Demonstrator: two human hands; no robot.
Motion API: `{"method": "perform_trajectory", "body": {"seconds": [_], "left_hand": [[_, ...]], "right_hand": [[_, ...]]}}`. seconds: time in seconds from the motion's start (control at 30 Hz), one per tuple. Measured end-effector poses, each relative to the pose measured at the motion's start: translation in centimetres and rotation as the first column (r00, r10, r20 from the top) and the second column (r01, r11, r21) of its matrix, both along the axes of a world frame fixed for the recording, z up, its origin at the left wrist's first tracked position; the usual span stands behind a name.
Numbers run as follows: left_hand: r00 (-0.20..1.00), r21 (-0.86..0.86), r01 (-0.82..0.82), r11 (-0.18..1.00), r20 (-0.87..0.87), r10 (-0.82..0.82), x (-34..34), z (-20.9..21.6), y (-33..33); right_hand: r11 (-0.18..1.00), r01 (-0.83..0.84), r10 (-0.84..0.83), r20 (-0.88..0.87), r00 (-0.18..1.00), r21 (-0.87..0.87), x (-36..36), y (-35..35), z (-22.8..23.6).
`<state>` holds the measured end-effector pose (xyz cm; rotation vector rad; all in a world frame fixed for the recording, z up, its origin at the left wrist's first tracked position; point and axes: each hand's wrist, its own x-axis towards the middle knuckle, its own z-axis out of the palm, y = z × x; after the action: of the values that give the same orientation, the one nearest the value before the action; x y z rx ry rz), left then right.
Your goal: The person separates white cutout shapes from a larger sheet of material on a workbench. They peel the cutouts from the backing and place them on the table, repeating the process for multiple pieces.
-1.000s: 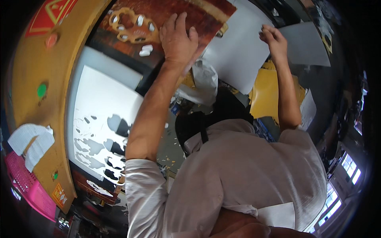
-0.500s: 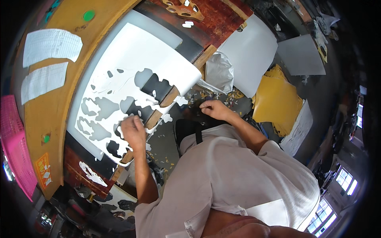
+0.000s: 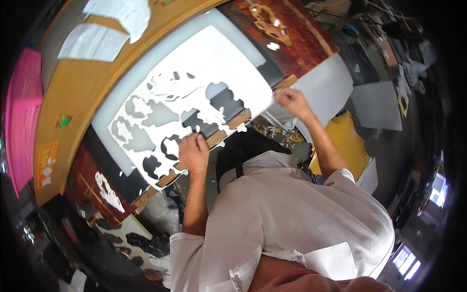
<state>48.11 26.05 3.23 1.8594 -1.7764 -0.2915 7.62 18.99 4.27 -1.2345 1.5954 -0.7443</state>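
Observation:
A white sheet (image 3: 228,58) with several cut-out holes lies tilted over a grey board (image 3: 109,131) on the bench. My left hand (image 3: 194,153) is closed at the sheet's near edge, with its fingers curled over the thin strips between the holes. My right hand (image 3: 293,103) is closed at the sheet's right corner, its fingertips partly hidden. Through the holes show the grey board, a black surface and a wooden edge strip (image 3: 238,118). Small white scraps hang along the near edge.
A tan frame with openings (image 3: 270,24) lies on the red board at the far right. White scraps (image 3: 109,192) lie at the left. Papers (image 3: 92,43) rest on the yellow ledge beside a pink basket (image 3: 26,112). Yellow sheets (image 3: 340,146) are stacked at right.
My right hand has moved up and right from over my lap to the sheet's right corner. My left hand stays at the near edge. The whole view has turned and shifted.

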Motion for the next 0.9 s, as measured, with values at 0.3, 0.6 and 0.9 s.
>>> {"method": "perform_trajectory", "body": {"seconds": [0.3,0.6,0.9], "left_hand": [[0.943,0.147,-0.156,0.977,-0.271,0.191,3.4,6.7,-1.6],[0.750,0.008,-0.642,0.766,0.212,0.627,15.3,8.3,-6.7],[0.766,-0.157,-0.488,0.858,0.394,0.508,13.9,4.0,-13.1]], "right_hand": [[0.951,0.009,-0.058,-0.150,0.987,-0.308,-1.9,-22.1,2.6],[0.953,-0.258,0.074,-0.703,0.707,-0.159,-2.0,-31.3,0.6],[0.984,-0.111,0.019,-0.539,0.842,-0.139,3.3,-31.9,4.8]]}}
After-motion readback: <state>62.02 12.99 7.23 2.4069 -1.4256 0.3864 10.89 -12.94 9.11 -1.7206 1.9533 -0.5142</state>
